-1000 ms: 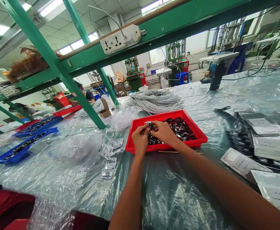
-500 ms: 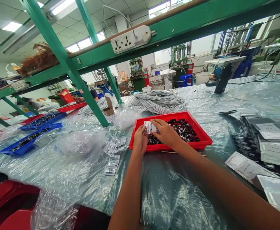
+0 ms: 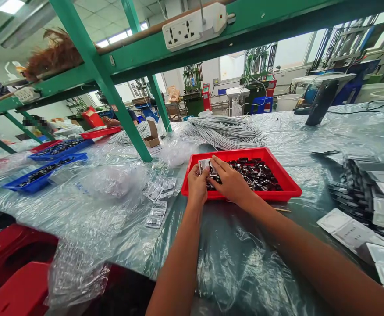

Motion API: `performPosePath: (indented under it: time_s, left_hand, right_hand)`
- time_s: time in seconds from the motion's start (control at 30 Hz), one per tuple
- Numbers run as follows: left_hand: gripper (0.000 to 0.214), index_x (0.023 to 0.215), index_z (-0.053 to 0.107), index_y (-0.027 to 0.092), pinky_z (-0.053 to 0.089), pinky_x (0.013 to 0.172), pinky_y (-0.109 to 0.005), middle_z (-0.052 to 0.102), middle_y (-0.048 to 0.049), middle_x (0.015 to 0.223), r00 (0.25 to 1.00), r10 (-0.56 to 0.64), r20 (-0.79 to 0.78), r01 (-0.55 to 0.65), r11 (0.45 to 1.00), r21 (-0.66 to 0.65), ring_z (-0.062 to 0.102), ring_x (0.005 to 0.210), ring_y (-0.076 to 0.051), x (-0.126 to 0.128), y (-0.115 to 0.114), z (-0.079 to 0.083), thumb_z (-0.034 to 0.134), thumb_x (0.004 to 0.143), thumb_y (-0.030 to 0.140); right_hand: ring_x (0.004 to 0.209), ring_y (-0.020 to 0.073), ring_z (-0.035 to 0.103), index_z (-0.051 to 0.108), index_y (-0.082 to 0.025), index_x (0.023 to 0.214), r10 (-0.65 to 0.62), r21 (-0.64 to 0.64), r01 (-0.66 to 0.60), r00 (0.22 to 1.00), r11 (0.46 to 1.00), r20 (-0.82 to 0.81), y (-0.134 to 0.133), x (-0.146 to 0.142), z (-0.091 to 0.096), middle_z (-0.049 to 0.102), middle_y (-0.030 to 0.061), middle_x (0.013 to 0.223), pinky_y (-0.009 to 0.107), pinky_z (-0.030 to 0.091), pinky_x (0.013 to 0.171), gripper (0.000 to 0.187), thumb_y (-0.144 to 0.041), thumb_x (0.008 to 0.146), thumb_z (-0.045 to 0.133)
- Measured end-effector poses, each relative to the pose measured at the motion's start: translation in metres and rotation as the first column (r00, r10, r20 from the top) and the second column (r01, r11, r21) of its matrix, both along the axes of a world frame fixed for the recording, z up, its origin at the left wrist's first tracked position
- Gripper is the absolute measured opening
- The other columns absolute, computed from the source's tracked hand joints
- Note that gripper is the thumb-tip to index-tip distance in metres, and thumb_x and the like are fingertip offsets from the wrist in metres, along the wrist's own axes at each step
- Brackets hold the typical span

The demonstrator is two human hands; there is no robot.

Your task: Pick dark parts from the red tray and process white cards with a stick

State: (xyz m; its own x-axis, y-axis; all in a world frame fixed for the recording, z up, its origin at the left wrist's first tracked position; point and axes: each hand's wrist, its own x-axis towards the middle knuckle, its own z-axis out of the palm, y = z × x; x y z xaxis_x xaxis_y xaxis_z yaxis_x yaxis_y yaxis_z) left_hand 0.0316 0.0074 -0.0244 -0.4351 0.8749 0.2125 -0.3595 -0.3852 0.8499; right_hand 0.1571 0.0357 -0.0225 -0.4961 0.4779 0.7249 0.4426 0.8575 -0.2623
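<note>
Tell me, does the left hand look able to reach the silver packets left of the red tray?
Probably yes: only the red tray's rim seems between the left hand and the silver packets, but its fingers hold a whitish packet.

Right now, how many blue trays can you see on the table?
2: the nearer blue tray at the left, and the farther blue tray just behind it. Others may be hidden.

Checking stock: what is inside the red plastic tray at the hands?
The tray holds many small, shiny black pieces. The left hand and right hand cover part of its left end; anything beneath them or the top pieces is hidden.
</note>
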Motion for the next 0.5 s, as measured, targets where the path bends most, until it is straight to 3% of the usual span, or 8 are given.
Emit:
performPosePath:
  time_s: [0.17,0.3,0.4,0.5]
  left_hand:
    - [0.030,0.086,0.064,0.019,0.048,0.072,-0.026,0.068,0.0008,0.079,0.974,-0.032,-0.222,0.039,0.999,0.026,0.062,0.072,-0.013,-0.004,-0.001,0.000,0.079,0.067,0.036]
    - [0.017,0.087,0.063,0.020,0.047,0.075,-0.028,0.066,-0.0002,0.080,0.845,0.200,-0.496,-0.224,0.975,0.012,0.061,0.076,-0.016,-0.008,0.000,0.000,0.071,0.075,0.028]
    - [0.012,0.086,0.061,0.021,0.048,0.079,-0.030,0.065,-0.0007,0.081,0.813,0.326,-0.482,-0.402,0.914,-0.060,0.061,0.080,-0.018,-0.013,0.004,-0.002,0.068,0.078,0.026]
    - [0.015,0.087,0.059,0.021,0.050,0.079,-0.031,0.066,-0.0010,0.083,0.905,0.283,-0.317,-0.335,0.934,-0.124,0.063,0.080,-0.018,-0.015,0.006,-0.002,0.065,0.081,0.033]
  right_hand:
    - [0.112,0.0274,0.069,0.065,-0.016,0.131,0.100,-0.184,-0.139,0.974,0.973,-0.203,0.009,0.005,-0.003,0.069,0.0134,0.130,0.040,0.059,0.094,0.041,-0.028,0.092,0.060]
    - [0.086,0.0243,0.075,0.074,-0.016,0.114,-0.005,-0.308,-0.050,0.985,0.950,-0.175,0.011,0.012,0.007,0.078,0.0101,0.108,0.037,0.060,0.085,0.030,-0.024,0.089,0.058]
    - [0.084,0.0262,0.075,0.074,-0.012,0.110,-0.110,-0.321,0.078,0.990,0.944,-0.083,0.015,0.018,0.013,0.078,0.0126,0.099,0.041,0.058,0.089,0.030,-0.019,0.087,0.057]
    - [0.116,0.0336,0.065,0.068,-0.008,0.122,-0.110,-0.174,0.100,0.993,0.980,-0.051,0.018,0.021,0.015,0.069,0.0198,0.124,0.049,0.052,0.102,0.039,-0.019,0.086,0.059]
